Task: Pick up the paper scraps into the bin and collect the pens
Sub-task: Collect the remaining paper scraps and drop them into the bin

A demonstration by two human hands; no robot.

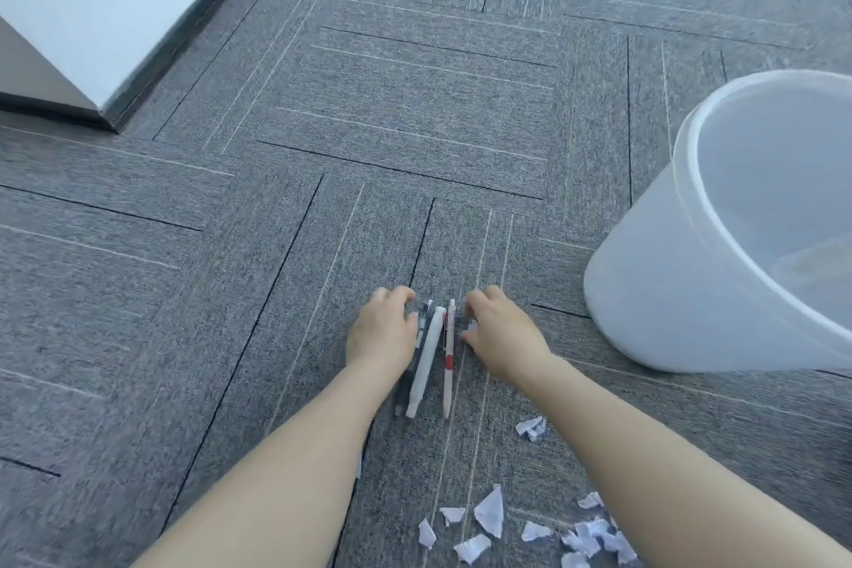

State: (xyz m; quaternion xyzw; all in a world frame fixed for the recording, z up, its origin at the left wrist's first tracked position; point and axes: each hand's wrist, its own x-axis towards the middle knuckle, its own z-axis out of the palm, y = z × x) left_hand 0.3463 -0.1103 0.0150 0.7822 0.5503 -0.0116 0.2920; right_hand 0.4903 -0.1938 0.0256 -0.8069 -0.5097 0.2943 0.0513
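Observation:
Three pens lie side by side on the grey carpet: a dark pen [402,387], a thick white pen [425,364] and a thin white pen with red marks [448,360]. My left hand [382,327] rests on the carpet against the dark pen's left side, fingers curled. My right hand [500,332] sits just right of the thin pen, fingers bent toward it. Neither hand lifts a pen. Several white paper scraps [491,514] lie scattered on the carpet near me, between and under my forearms. A translucent white bin [691,291] stands at the right, open.
A white wall corner with a dark baseboard [115,115] stands at the far left. One lone scrap [531,427] lies just below my right wrist. Grey carpet tiles stretch ahead of the pens.

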